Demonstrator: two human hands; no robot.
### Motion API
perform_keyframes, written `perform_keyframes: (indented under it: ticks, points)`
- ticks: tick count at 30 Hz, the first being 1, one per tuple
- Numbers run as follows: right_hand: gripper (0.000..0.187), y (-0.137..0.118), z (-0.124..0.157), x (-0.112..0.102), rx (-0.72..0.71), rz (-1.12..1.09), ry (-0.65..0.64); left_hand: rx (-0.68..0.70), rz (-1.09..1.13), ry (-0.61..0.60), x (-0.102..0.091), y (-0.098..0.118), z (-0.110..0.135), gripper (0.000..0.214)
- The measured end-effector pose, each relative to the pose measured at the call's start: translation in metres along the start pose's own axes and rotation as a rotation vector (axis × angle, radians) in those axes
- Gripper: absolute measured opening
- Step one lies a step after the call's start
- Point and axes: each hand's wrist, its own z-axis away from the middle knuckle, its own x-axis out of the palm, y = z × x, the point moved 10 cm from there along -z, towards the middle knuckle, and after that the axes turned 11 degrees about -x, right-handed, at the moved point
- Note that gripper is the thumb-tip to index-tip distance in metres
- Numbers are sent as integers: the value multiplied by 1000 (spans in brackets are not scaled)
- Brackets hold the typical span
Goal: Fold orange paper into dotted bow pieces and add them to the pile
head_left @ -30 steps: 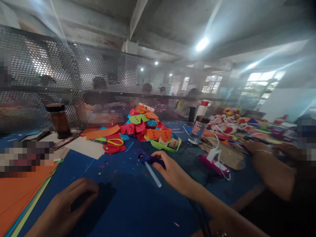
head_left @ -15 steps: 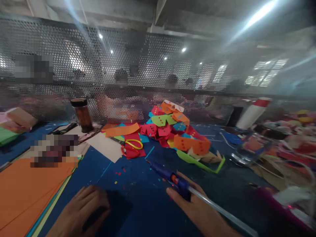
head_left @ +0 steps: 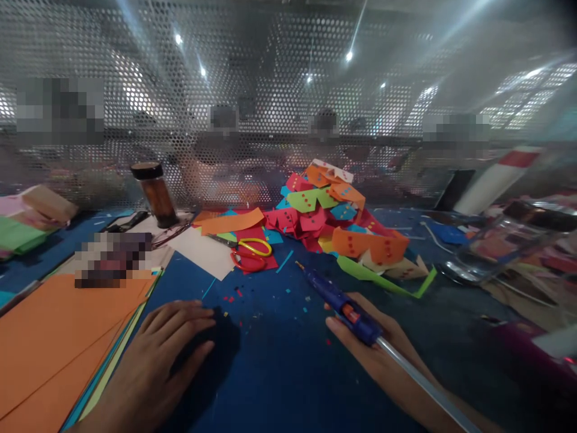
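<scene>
My right hand [head_left: 383, 355] is closed around a blue glue gun [head_left: 336, 297], whose nozzle points up-left toward the middle of the table and whose clear glue stick [head_left: 424, 385] trails back over my wrist. Flat on a dark blue piece of paper [head_left: 211, 355] rests my left hand [head_left: 164, 349], fingers spread and pressing down. Beyond the gun lies a heap of coloured paper cut-outs [head_left: 336, 219] with dots on them.
Scissors [head_left: 247, 255] with red and yellow handles lie on paper scraps at centre. A stack of orange sheets [head_left: 54, 343] fills the left. A brown jar [head_left: 155, 195] stands by a perforated metal screen [head_left: 270, 90]; people sit behind it. A glass jar [head_left: 496, 240] lies at right.
My right hand picked the glue gun up off the table and drew it toward me, nozzle now pointing up-left. My view swung left and downward. The left hand stayed on the dark paper.
</scene>
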Motion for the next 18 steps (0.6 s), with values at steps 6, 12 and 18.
perform_keyframes:
  ticks: [6,12,18]
  points:
    - [20,-12,-6,-3,1,-2,18,-48,-133,-32,11,-15,-3,38]
    - [19,-10,-9,-2,16,-48,25,-32,-288,-92,22,-27,-17,53]
    - [14,-2,-8,0,-49,94,-41,5,-299,-221,44,-46,-44,53]
